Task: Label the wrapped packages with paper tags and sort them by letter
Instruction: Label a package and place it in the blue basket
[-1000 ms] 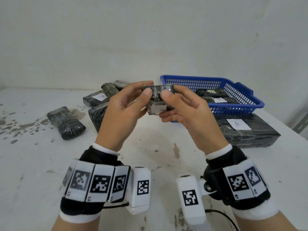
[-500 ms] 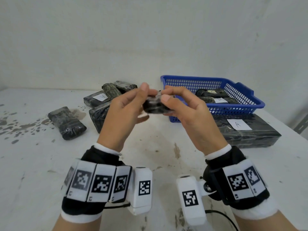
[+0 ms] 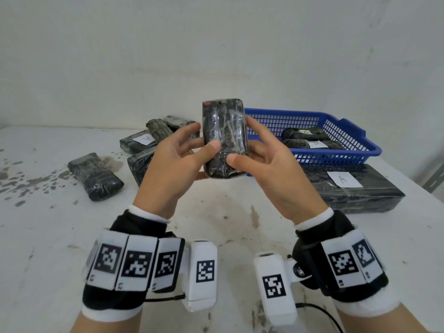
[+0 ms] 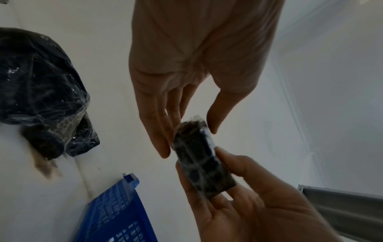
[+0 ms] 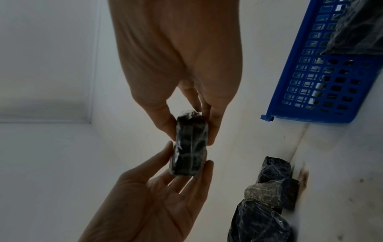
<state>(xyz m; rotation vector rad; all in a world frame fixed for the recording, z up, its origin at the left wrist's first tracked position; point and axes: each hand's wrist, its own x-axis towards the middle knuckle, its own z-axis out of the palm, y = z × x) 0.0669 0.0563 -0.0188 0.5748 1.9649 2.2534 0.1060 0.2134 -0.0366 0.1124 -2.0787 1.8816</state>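
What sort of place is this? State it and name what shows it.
Probably a makeshift packing or sorting bench, not a home. A stained white table against a bare wall, film-wrapped packages carrying paper tags marked A, and a blue plastic basket holding more tagged packages.

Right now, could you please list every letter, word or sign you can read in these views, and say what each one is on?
"A": handwritten on the paper tag on the long black wrapped package in front of the blue basket.
Probably "A", at an angle: the tag on a package in the back pile.
Unreadable: two tags inside the basket.
Black-and-white square markers on the wrist units: codes, no text.
No tag shows on the held package.
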